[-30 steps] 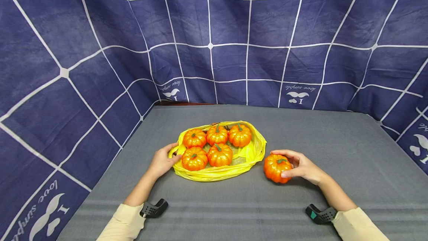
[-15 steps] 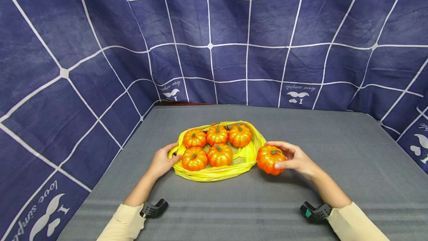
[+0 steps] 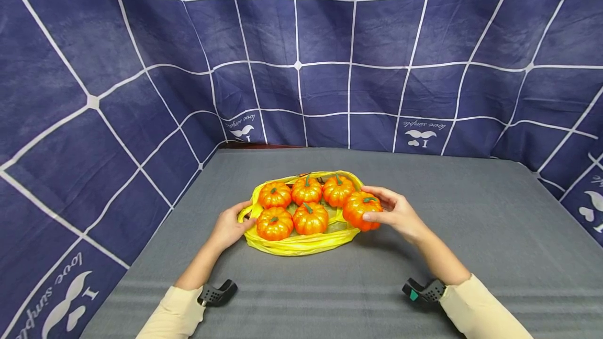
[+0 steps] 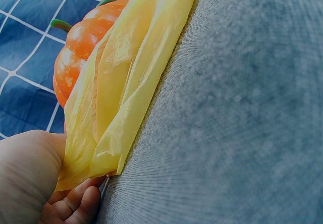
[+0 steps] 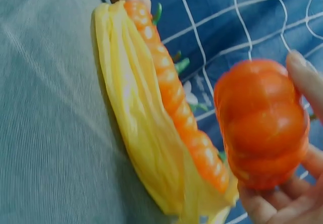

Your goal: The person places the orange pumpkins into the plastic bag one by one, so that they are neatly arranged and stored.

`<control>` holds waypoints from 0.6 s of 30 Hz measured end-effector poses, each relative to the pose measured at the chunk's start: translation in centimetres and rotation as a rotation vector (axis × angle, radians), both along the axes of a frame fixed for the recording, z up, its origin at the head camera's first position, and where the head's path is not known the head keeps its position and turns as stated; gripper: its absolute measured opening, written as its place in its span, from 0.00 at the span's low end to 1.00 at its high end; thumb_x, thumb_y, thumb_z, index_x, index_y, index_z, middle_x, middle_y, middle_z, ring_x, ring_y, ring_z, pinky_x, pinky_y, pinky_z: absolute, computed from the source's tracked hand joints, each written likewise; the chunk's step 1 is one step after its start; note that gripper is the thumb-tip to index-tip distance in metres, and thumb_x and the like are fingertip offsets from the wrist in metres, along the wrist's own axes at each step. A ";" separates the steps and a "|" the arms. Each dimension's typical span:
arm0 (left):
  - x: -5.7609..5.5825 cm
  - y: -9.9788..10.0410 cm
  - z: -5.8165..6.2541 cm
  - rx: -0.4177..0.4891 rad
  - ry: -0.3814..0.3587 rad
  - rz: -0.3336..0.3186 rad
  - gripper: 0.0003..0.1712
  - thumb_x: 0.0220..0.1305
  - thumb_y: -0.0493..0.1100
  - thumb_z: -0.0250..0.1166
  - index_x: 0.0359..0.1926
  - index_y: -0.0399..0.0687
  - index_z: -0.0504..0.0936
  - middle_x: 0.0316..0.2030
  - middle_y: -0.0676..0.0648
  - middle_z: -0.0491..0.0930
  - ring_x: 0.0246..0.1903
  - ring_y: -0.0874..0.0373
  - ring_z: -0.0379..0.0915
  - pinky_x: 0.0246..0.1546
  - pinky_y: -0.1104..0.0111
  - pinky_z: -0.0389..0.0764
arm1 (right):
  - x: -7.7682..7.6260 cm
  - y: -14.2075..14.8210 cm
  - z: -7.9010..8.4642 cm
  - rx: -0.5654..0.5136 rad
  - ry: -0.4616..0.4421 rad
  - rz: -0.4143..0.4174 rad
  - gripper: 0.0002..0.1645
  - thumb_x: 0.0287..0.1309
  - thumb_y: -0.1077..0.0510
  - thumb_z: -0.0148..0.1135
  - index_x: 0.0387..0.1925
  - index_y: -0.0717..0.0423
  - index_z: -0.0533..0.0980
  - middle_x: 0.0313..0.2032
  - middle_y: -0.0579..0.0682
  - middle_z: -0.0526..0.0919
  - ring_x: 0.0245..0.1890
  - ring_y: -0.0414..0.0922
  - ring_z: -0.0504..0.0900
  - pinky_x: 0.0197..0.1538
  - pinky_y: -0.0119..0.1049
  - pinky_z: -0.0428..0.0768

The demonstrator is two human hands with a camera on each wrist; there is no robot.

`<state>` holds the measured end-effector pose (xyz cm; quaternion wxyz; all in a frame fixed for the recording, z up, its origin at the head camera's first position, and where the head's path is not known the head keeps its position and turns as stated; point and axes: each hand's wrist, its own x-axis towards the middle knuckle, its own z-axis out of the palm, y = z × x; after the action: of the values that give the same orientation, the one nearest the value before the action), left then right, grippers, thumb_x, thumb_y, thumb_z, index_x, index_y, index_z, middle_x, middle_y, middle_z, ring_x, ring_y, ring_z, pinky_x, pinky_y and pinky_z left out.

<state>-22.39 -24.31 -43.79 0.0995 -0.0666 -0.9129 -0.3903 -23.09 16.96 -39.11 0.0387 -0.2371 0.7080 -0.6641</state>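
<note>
A yellow plastic bag lies on the grey surface with its mouth spread wide. Several small orange pumpkins with green stems sit inside it in two rows. My left hand pinches the bag's left edge between thumb and fingers; the yellow film folds up from that grip in the left wrist view. My right hand holds another orange pumpkin between thumb and fingers, over the bag's right rim. From the head, this pumpkin overlaps that rim and sits close to the back right pumpkin.
The grey cloth-covered table stretches out around the bag. A blue curtain with white grid lines hangs behind and along the left side. Black wrist bands are worn on both forearms.
My right hand has carried its pumpkin left and away from me, from beside the bag to over the bag's right rim. The left hand has kept its place on the bag.
</note>
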 end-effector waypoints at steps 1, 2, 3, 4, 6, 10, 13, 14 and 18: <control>0.0 0.0 0.0 0.000 0.000 -0.001 0.29 0.58 0.37 0.68 0.59 0.29 0.74 0.54 0.30 0.77 0.54 0.37 0.73 0.55 0.49 0.72 | 0.0 -0.4 0.1 -0.002 -0.022 -0.024 0.37 0.51 0.71 0.68 0.62 0.75 0.66 0.52 0.48 0.79 0.46 0.41 0.81 0.49 0.31 0.79; 0.0 0.0 0.0 0.001 0.001 -0.002 0.29 0.58 0.37 0.68 0.59 0.28 0.74 0.54 0.30 0.77 0.54 0.37 0.73 0.55 0.49 0.71 | 0.1 -0.9 0.2 -0.005 -0.047 -0.047 0.37 0.51 0.70 0.69 0.63 0.75 0.66 0.53 0.51 0.79 0.47 0.40 0.80 0.49 0.32 0.79; 0.0 0.0 0.0 0.000 -0.001 -0.002 0.29 0.58 0.37 0.67 0.60 0.28 0.74 0.54 0.30 0.77 0.54 0.37 0.73 0.55 0.49 0.71 | 0.2 -1.3 0.3 -0.008 -0.072 -0.073 0.37 0.51 0.70 0.69 0.63 0.74 0.66 0.54 0.54 0.78 0.46 0.40 0.80 0.49 0.32 0.79; 0.0 -0.1 0.0 0.002 -0.003 -0.002 0.29 0.58 0.37 0.67 0.60 0.28 0.74 0.54 0.30 0.76 0.54 0.37 0.72 0.55 0.49 0.71 | 0.3 -1.8 0.4 -0.009 -0.099 -0.102 0.38 0.51 0.69 0.70 0.63 0.73 0.66 0.55 0.57 0.77 0.46 0.40 0.80 0.48 0.32 0.79; 0.0 -0.1 0.0 0.002 -0.008 -0.001 0.29 0.58 0.37 0.67 0.60 0.28 0.74 0.55 0.30 0.76 0.55 0.38 0.72 0.56 0.49 0.71 | 0.5 -2.8 0.5 -0.009 -0.151 -0.166 0.38 0.51 0.67 0.71 0.64 0.71 0.67 0.57 0.62 0.75 0.46 0.40 0.79 0.47 0.31 0.79; 0.0 -0.2 0.0 0.007 -0.018 0.000 0.29 0.59 0.37 0.67 0.60 0.28 0.73 0.55 0.30 0.76 0.56 0.38 0.71 0.56 0.49 0.71 | 0.7 -4.6 0.4 -0.014 -0.212 -0.307 0.38 0.51 0.65 0.72 0.63 0.67 0.69 0.60 0.63 0.72 0.49 0.44 0.77 0.47 0.28 0.78; 0.0 -0.2 0.0 0.005 -0.015 0.000 0.29 0.59 0.37 0.67 0.60 0.28 0.74 0.55 0.30 0.76 0.56 0.38 0.71 0.56 0.49 0.71 | 0.7 -5.6 -0.1 -0.023 -0.218 -0.395 0.38 0.50 0.64 0.73 0.63 0.65 0.69 0.59 0.61 0.72 0.52 0.48 0.75 0.46 0.25 0.77; 0.0 -0.2 0.0 0.003 -0.014 0.000 0.29 0.59 0.37 0.67 0.60 0.28 0.74 0.55 0.30 0.76 0.56 0.38 0.72 0.56 0.49 0.71 | 0.7 -5.9 -0.2 -0.022 -0.216 -0.418 0.38 0.50 0.63 0.74 0.63 0.64 0.70 0.59 0.61 0.73 0.52 0.49 0.75 0.45 0.24 0.77; 0.0 -0.1 0.0 -0.004 -0.011 0.001 0.29 0.59 0.37 0.67 0.60 0.29 0.74 0.55 0.30 0.76 0.55 0.38 0.72 0.55 0.49 0.72 | 0.9 -6.6 -0.8 0.062 -0.183 -0.494 0.40 0.46 0.58 0.77 0.62 0.60 0.71 0.57 0.58 0.74 0.51 0.51 0.75 0.45 0.26 0.76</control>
<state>-22.42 -24.45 -43.82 0.0945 -0.0643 -0.9141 -0.3890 -22.24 10.37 -39.93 -0.0537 0.0052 0.7581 -0.6499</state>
